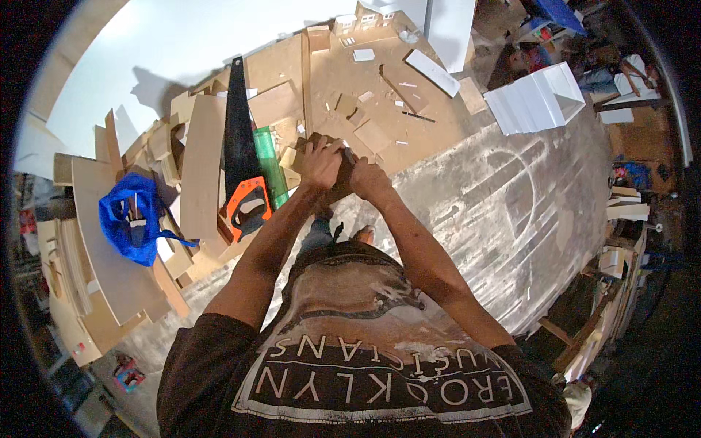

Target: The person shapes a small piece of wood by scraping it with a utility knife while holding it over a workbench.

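Near the front edge of the work table, my left hand (321,163) is closed on a dark brown, flat-sided piece (342,179), with the fingers over its top. My right hand (371,180) grips the right side of the same piece, thumb towards its upper edge. Whether a small dark tool is also in the right hand, I cannot tell. Left of my hands lies a handsaw (236,131) with a black blade and an orange handle. Between saw and hands is a green see-through strip (269,162). Small wood offcuts (372,136) lie just beyond the right hand.
A blue bag (131,219) sits on boards at the left. Long wood panels (201,157) lean beside the saw. Further back are a white strip (432,73), a dark pen (418,117) and a small house-like model (365,22). A white box (537,98) stands at the right.
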### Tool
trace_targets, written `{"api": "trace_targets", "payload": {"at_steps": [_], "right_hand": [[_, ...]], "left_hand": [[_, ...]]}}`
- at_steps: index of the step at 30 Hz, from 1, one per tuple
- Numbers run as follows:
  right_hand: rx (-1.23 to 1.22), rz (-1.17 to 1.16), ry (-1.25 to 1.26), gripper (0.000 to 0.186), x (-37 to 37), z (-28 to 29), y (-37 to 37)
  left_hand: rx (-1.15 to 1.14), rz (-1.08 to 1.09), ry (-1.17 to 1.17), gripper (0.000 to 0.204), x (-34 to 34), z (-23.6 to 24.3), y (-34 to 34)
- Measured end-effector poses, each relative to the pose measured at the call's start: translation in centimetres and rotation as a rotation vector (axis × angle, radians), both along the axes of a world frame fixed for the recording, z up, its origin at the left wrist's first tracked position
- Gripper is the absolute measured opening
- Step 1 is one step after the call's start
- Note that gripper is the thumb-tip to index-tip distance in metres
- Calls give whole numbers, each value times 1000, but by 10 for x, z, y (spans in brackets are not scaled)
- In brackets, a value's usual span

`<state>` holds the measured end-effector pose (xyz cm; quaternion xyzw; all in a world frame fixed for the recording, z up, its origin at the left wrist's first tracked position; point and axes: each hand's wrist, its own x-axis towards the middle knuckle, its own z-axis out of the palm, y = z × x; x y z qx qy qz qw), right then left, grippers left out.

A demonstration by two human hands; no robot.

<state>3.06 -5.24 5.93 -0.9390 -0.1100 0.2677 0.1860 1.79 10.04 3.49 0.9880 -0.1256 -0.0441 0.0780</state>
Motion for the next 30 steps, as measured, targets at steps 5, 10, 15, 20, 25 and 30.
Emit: {"api": "trace_targets", "payload": {"at_steps": [5, 10, 15, 20, 25, 30], "right_hand": [[7, 40, 64, 35, -20, 21, -14], [-37, -7, 65, 34, -40, -9, -40], [201, 60, -96, 40, -27, 2, -36], [263, -57, -80, 46, 7, -26, -10], [215, -30, -31, 46, 7, -28, -2], [155, -36, -44, 42, 11, -27, 5]], "left_hand": [[76, 33, -34, 34, 0, -11, 0], [-26, 97, -43, 32, 0, -11, 0], [-223, 134, -191, 36, -11, -40, 5], [-280, 178, -119, 48, -9, -33, -1], [-239, 204, -245, 55, -13, -40, 0], [-245, 181, -262, 54, -9, -42, 4]]}}
